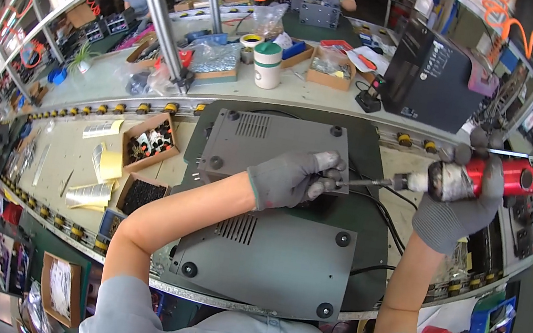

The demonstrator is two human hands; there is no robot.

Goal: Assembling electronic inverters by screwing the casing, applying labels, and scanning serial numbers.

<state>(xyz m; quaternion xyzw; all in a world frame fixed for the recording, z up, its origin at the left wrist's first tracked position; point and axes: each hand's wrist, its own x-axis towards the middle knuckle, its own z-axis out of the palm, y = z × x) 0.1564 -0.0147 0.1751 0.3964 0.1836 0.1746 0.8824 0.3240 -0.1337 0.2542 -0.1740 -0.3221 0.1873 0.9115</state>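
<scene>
My right hand (458,211), in a grey glove, is wrapped round a red air screwdriver (520,177) held level. Its long bit (370,182) points left and reaches the fingertips of my left hand (289,177). That hand, also gloved, is closed in a pinch at the right edge of the far grey metal case (292,139). Whatever sits between its fingertips is too small to make out. Nearer to me lies a second grey case (286,260), with round black feet and vent slots facing up. Both cases rest on a dark green board (375,229).
Left of the board stand a carton of small parts (168,146) and a box of black screws (129,199). Black cables (385,217) trail off the board's right side. A roller track (143,107) runs behind. Beyond it are a white-green cup (266,77) and a black case (427,77).
</scene>
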